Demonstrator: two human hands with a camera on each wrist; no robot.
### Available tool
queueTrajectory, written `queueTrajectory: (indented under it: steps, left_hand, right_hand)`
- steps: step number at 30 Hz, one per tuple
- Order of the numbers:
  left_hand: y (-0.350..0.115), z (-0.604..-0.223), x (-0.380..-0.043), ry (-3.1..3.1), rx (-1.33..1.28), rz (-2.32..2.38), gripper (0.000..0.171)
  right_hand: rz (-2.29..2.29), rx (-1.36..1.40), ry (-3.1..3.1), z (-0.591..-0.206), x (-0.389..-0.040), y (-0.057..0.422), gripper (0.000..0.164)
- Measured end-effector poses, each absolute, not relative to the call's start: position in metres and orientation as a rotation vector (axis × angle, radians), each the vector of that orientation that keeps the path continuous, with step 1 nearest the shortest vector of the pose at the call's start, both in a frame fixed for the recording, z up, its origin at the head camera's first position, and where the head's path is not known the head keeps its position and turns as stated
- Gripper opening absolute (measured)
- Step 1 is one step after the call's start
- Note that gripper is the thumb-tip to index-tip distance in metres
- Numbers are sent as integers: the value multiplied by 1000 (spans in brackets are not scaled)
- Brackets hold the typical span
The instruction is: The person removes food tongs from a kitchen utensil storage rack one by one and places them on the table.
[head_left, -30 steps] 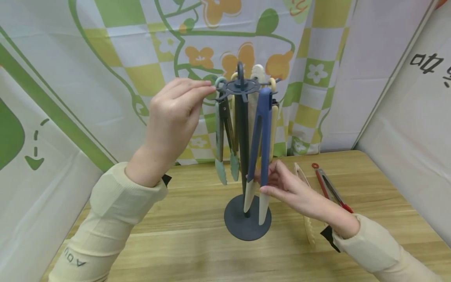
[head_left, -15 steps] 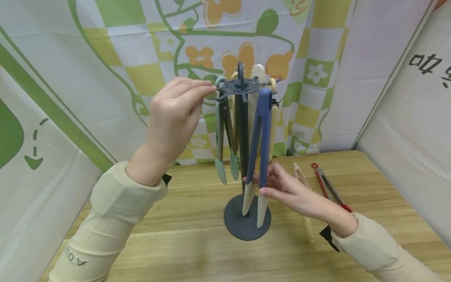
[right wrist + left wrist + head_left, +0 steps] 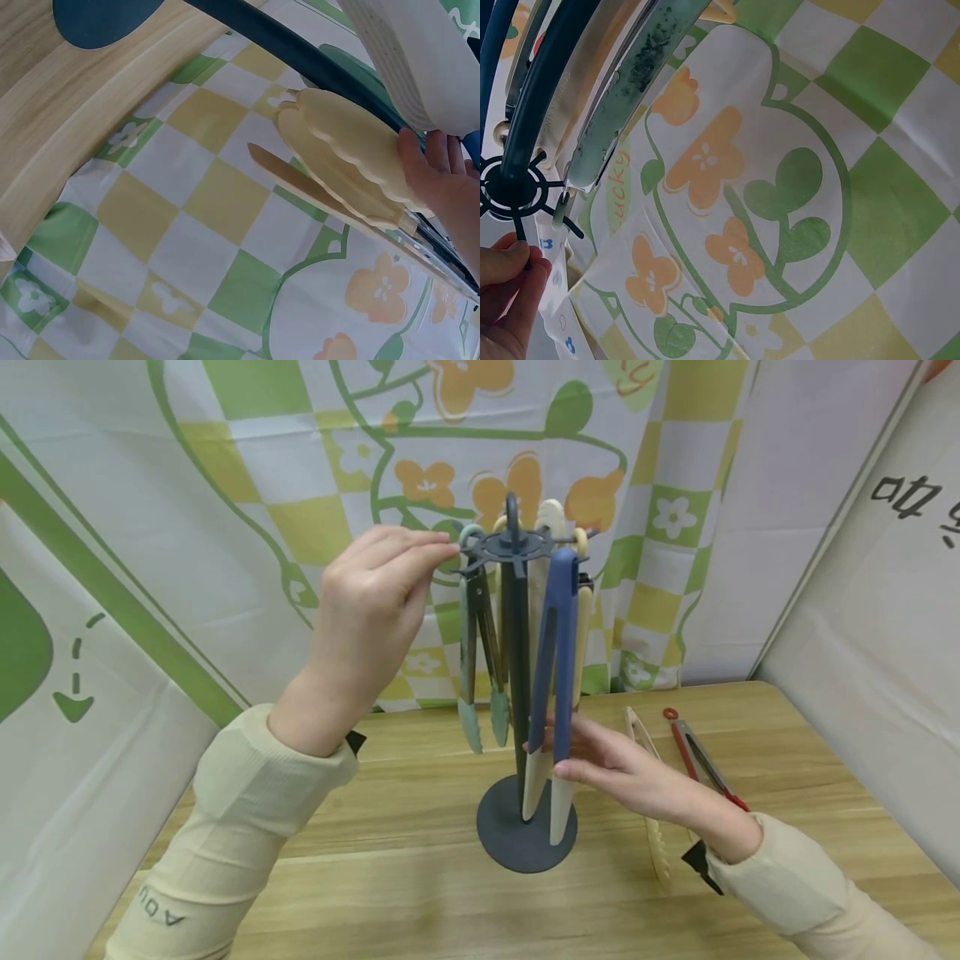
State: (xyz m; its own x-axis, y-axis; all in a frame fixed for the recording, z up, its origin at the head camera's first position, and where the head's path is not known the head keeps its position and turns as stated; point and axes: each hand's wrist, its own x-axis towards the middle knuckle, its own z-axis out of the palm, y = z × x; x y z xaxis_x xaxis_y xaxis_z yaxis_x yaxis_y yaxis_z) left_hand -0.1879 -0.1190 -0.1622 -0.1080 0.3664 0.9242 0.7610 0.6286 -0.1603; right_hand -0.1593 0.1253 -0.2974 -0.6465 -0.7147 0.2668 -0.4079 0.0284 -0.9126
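A dark utensil stand (image 3: 497, 839) with a round base and spoked top rises from the table. My left hand (image 3: 375, 597) pinches the end of one spoke, as the left wrist view shows with its fingertips (image 3: 510, 259). Low on the legs, my right hand (image 3: 618, 772) grips blue tongs (image 3: 567, 652) with off-white tips, which point down over the base. The tongs' top end is at the stand's front right spokes; whether it hangs on one I cannot tell. Green-tipped tongs (image 3: 470, 722) hang at the left, and yellow scalloped tongs (image 3: 352, 150) hang behind the right hand.
On the table (image 3: 360, 893), right of the stand, lie cream tongs (image 3: 658, 852), partly behind the right forearm, and red-and-steel tongs (image 3: 693, 752). A patterned cloth (image 3: 285, 468) hangs close behind the stand. White panels close off both sides.
The blue tongs have dropped very slightly at the top, and their legs have drawn a little closer together. My left hand and the stand stay where they were.
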Motion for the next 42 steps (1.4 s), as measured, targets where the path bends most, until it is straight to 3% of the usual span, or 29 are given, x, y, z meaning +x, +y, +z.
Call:
queueTrajectory:
  steps: [24,42]
  left_hand:
    - [-119,-161,-187,-1724,-938,-456,14]
    - [-116,-162,-175,-1544,-1107,-569,12]
  right_hand:
    - [-1707,-1244,1978,-301,-161,126,49]
    - [-1661,-1194,1975,-298,-160,127,55]
